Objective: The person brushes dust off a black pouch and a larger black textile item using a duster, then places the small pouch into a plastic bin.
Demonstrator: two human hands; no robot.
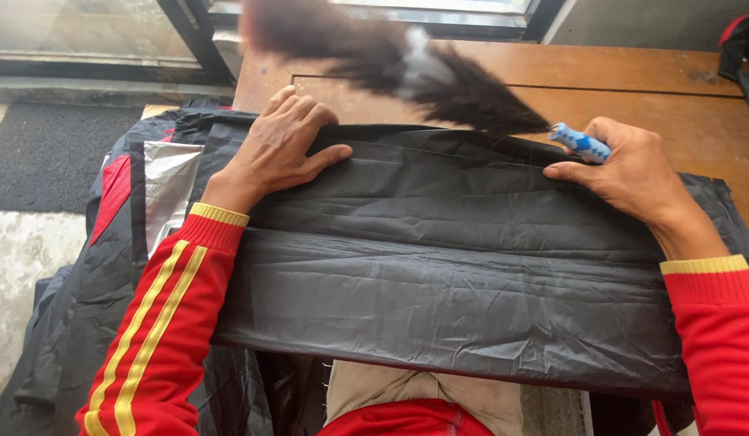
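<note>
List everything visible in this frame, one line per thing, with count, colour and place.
folded black waterproof fabric: one, black, spread across the near table edge and the lap
dark feather duster with blue-and-white handle: one, blurred dark brown plumes, above the fabric, handle in the right hand
brown wooden table: one, brown, under the fabric
black, red and silver garment: one, hanging off the table's left side
dark floor mat: one, far left on the floor
window frame: one, dark, along the top
left hand: flat on the fabric, red sleeve with yellow stripes
right hand: grips the duster handle, fingertips on the fabric
</note>
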